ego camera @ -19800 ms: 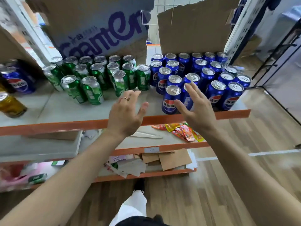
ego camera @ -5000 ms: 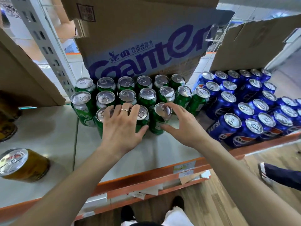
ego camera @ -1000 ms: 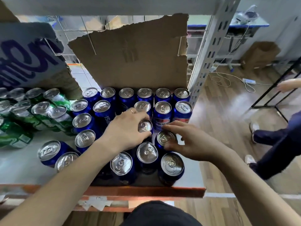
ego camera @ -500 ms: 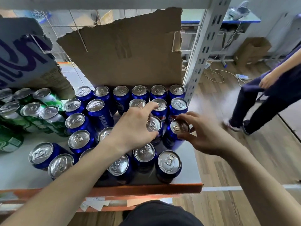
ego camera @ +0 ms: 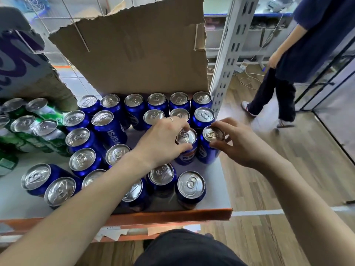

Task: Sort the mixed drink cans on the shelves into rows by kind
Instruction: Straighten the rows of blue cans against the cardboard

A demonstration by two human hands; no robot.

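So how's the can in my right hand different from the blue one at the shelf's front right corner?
The right hand grips the held can by its rim; the corner can stands untouched. The held can sits farther back; the corner can, near the front edge. Both are blue and unopened.

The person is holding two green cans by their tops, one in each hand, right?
Not quite: the cans are blue, not green. In the head view the left hand holds one blue can by its top, and the right hand holds the next blue can. The green cans stand untouched further left on the shelf.
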